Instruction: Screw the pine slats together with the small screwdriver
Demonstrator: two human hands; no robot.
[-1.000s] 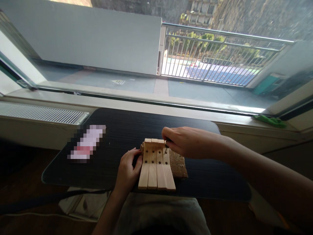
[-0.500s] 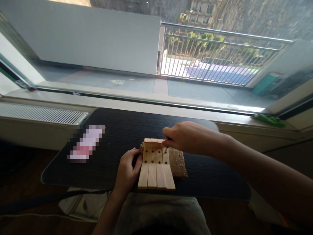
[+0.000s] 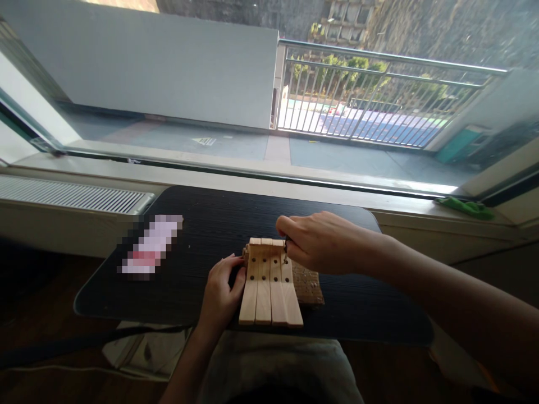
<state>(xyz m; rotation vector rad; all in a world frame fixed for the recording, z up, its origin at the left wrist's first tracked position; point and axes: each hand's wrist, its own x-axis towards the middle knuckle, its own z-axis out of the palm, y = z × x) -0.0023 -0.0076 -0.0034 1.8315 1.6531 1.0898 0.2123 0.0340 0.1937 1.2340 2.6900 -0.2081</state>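
A pale wooden slat piece [image 3: 263, 294] lies over a brown corrugated cardboard block [image 3: 309, 286] on the dark table. Two rows of dark screw heads cross its slats. At its left edge my left hand [image 3: 223, 286] is closed, thumb and fingers against the side of the wood and the cardboard under it. My right hand [image 3: 314, 241] is curled above the upper right corner, pinching a small dark tool [image 3: 287, 249] with a thin shaft. The shaft's tip is at the upper right screw. Most of the tool is hidden by my fingers.
The dark table [image 3: 202, 224] stands by a window. A blurred pinkish-white item [image 3: 151, 247] lies on its left part. A white vented radiator [image 3: 76, 193] is left of it, and a green cloth [image 3: 463, 207] rests on the sill at right.
My right hand has turned and shifted slightly down, and the tool's shaft shows more clearly above the upper right screw. My left hand and the wooden piece stay in place.
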